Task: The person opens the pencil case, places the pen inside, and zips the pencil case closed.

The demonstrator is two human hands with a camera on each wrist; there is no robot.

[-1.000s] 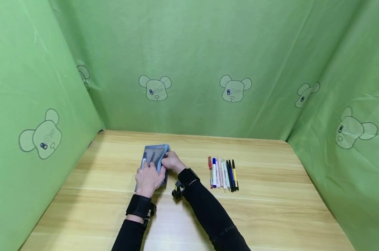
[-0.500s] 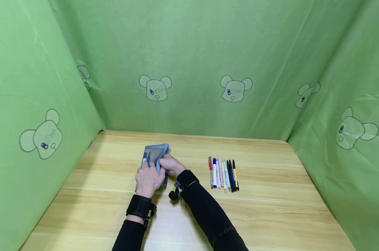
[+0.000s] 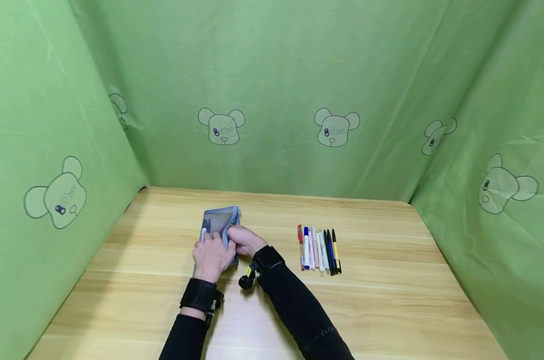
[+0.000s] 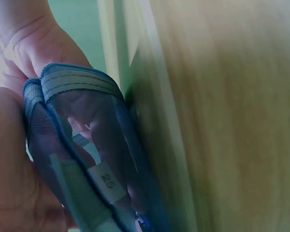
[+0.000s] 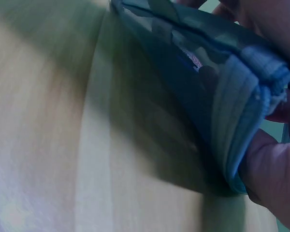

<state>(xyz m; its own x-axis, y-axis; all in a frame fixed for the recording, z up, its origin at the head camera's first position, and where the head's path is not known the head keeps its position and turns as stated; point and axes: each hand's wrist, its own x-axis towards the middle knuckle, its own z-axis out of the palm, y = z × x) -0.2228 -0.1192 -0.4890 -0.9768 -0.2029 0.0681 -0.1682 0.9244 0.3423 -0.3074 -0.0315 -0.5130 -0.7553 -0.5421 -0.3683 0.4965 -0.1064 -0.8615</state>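
A blue, see-through mesh pencil pouch [image 3: 220, 216] lies on the table in the head view, with a white marker [image 3: 203, 234] showing through it. My left hand [image 3: 210, 256] rests on its top, fingers spread over the mesh. At the right-hand edge my right hand [image 3: 246, 240] pinches the blue trim. The left wrist view shows the pouch's opening [image 4: 106, 140], held apart, and a small tag [image 4: 107, 180] with numbers inside. In the right wrist view, a thumb [image 5: 275, 169] presses the folded end of the trim [image 5: 237, 106].
A row of several pens [image 3: 318, 250], red, blue, pastel, black and yellow, lies to the right of the pouch on the wooden table [image 3: 389, 290]. Green cloth walls [image 3: 276, 165] with printed bear heads stand at the back and both sides.
My right hand has slid a little down and leftward along the pouch's edge, and the trim there now bends inward more. The left hand keeps its place on the pouch. The pens stay put.
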